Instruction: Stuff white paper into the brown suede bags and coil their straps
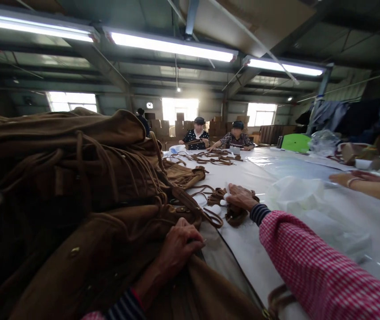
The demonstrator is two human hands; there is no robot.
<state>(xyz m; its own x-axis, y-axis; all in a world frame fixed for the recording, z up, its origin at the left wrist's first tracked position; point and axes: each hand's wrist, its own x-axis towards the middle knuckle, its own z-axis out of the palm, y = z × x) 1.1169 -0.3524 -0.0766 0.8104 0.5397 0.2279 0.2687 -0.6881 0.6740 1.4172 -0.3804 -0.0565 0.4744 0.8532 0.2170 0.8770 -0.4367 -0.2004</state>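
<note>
My left hand point(180, 243) rests on a brown bag point(110, 235) at the edge of a large heap of brown bags point(53, 133). Its fingers are curled in; whatever they hold, if anything, is hidden. My right hand point(241, 196) reaches out over the white table point(253, 249), its fingers closed around a small, slim white object point(226, 188) too unclear to name. Under and around that hand lies a bundle of brown straps point(236, 215). Small white pieces point(214, 209) lie beside the straps. A looped strap point(206, 212) trails from the heap near my left hand.
Across the table two people point(195, 135) sit by more brown straps point(218, 156). Another person's hand point(356, 178) comes in from the right. Clear plastic bags point(303, 200) lie on the right, with a green object point(295, 142) farther back. The bag heap walls off the left.
</note>
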